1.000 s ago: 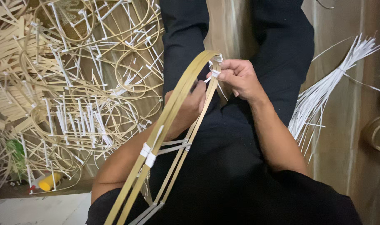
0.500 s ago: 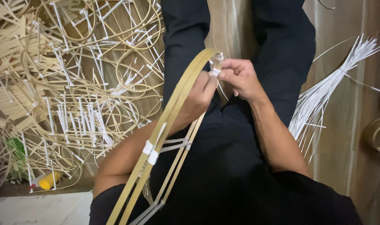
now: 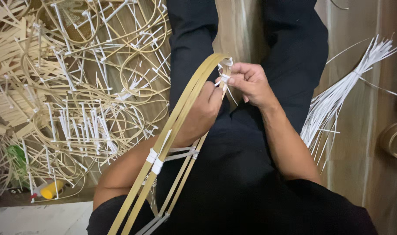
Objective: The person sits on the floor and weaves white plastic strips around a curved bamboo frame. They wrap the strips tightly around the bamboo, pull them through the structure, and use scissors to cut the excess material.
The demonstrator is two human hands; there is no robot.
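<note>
The head view looked straight down at a seated person in black clothing, working over the lap. A long bent bamboo hoop frame (image 3: pixel 181 117), made of thin flat strips, ran from the lower left of the picture up to its curved tip near the middle, just above the hands. The left hand (image 3: pixel 202 113) lay behind the strips, its fingers curled and closed around the frame just below the tip. The right hand (image 3: pixel 248 82) sat just beside it, to the right, with thumb and fingertips pinched shut on a thin white tie (image 3: pixel 225 75) wrapped around the frame near the tip. The two hands were almost touching. Lower down the frame, another white binding (image 3: pixel 155 160) held the strips together, and short cross-pieces branched off to the right there.

On the floor to the left lay a large tangled heap of finished bamboo hoops (image 3: pixel 85 100), all studded with white ties. At the bottom left edge of that heap rested a small yellow object (image 3: pixel 51 189), and near it something green (image 3: pixel 16 157), too blurred to identify. On the wooden floor to the right, a loose bundle of white strips (image 3: pixel 337 100) fanned out, well apart from the hands.
</note>
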